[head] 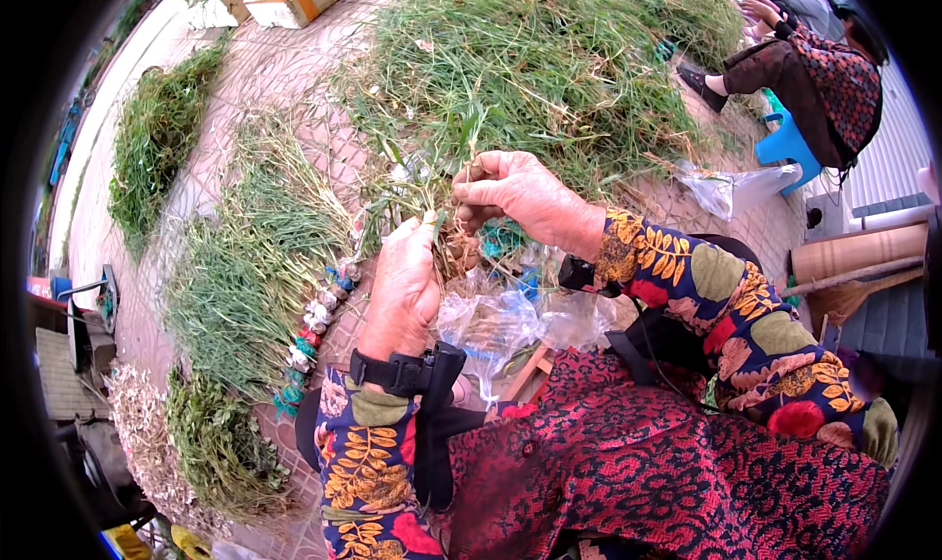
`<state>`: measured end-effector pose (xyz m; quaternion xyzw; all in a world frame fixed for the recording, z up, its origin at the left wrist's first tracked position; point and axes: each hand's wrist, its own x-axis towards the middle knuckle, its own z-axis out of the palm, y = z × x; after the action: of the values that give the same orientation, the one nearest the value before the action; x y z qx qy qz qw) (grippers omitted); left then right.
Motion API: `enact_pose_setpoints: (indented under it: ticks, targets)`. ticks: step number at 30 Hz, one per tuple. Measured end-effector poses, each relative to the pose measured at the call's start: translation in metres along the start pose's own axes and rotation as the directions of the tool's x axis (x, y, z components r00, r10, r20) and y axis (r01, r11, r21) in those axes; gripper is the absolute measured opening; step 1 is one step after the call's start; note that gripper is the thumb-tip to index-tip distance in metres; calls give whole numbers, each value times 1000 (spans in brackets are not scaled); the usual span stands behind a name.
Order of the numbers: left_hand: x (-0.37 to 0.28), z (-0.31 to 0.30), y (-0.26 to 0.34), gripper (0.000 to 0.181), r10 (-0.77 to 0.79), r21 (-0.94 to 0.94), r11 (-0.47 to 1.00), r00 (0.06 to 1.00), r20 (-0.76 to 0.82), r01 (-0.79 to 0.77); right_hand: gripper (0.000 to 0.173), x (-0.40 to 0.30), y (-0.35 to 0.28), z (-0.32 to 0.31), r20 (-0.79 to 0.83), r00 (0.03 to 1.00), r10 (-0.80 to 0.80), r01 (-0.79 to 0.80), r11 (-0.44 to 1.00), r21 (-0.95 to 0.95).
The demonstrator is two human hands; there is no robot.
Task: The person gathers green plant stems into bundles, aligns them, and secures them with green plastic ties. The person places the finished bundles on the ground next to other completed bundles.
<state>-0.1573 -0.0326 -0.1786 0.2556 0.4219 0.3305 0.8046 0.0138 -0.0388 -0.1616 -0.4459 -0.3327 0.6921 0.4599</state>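
Note:
In the middle of the view my left hand (405, 284) is closed around the lower stems of a small bunch of green plants (412, 195). Its leafy tops spread up and to the left. Close beside it on the right, my right hand (508, 192) pinches a plant stem (472, 144) between thumb and fingers; the other fingers curl beneath. Brownish roots and dry leaves hang between the two hands. Just below lie crumpled clear plastic bags (489, 324) and some blue and green plastic strips (504, 237).
A big heap of loose green plants (515, 67) lies ahead on the paving. Tied bundles (235, 295) line the left, their ends wrapped in coloured plastic. Polystyrene boxes (294, 0) stand at the top left. A seated person (824, 81) is at the right, by a blue stool (787, 144).

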Motion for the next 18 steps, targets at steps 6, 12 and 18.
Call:
enact_pose_setpoints:
  ticks: [6, 12, 18]
  targets:
    - [-2, 0, -4, 23, 19, 53, 998, 1000, 21, -20, 6, -3, 21, 9, 49, 979, -197, 202, 970, -138]
    - [-15, 2, 15, 16, -2, 82, 997, 999, 48, -2, 10, -1, 17, 13, 47, 996, -79, 82, 995, -56]
    - [-28, 2, 27, 16, -45, 240, 970, 998, 50, 31, 16, 3, 6, 10, 7, 997, 75, -75, 997, 11]
